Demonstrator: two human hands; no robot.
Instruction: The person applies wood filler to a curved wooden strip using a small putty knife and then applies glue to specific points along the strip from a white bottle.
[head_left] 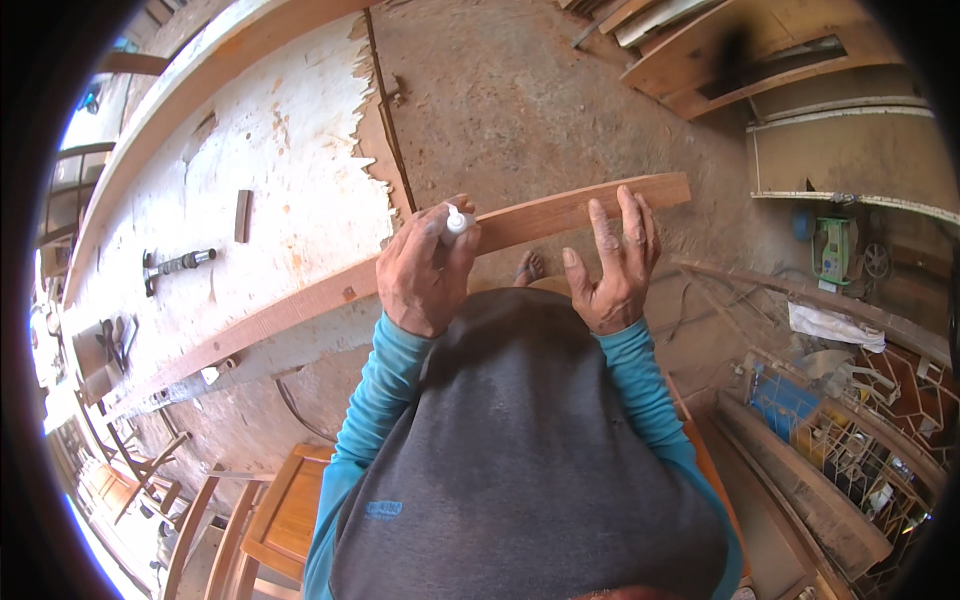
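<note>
A long reddish wooden plank (535, 222) runs from the lower left of the workbench (290, 180) out past its right edge. My left hand (420, 270) is closed around a small white bottle with a narrow nozzle (459, 222), held over the plank; most of the bottle is hidden by my fingers. Further right, my right hand (618, 262) is open. Its fingers stretch onto the plank, and the thumb is apart from them.
On the bench lie a hammer (180, 263) and a small dark wooden strip (243, 216). Below left stands a wooden panelled piece (288, 510). Wooden boards (760, 50) fill the upper right. A green machine (832, 250) and a wire crate (850, 440) are at right.
</note>
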